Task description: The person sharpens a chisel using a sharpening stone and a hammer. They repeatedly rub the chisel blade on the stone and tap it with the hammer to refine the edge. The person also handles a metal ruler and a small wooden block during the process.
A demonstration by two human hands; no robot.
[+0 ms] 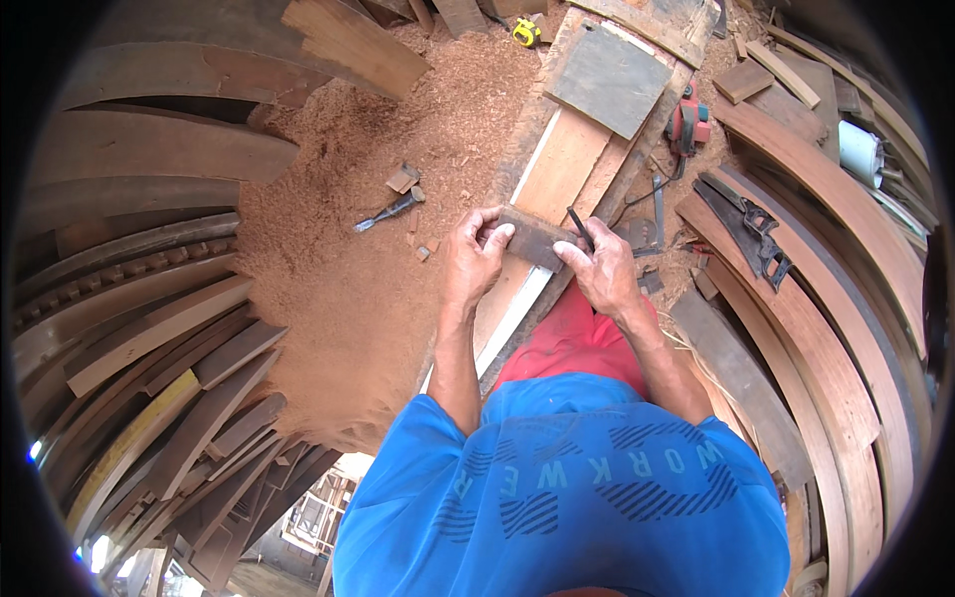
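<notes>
A small dark wooden block (533,239) lies across a long light board (562,169) in the middle of the view, above my red-clad legs. My left hand (476,254) grips the block's left end, thumb on its top. My right hand (604,264) holds its right end with the thumb, and a dark slim pencil-like stick (578,224) pokes up between its fingers. A dark square panel (609,75) rests on the board's far part.
Wood shavings (328,289) cover the ground, with a chisel (388,211) and a yellow tape measure (526,33). At right are a red power tool (688,124), a handsaw (751,229), a pale pipe (859,154) and several planks (816,328). Stacked boards (169,149) line the left.
</notes>
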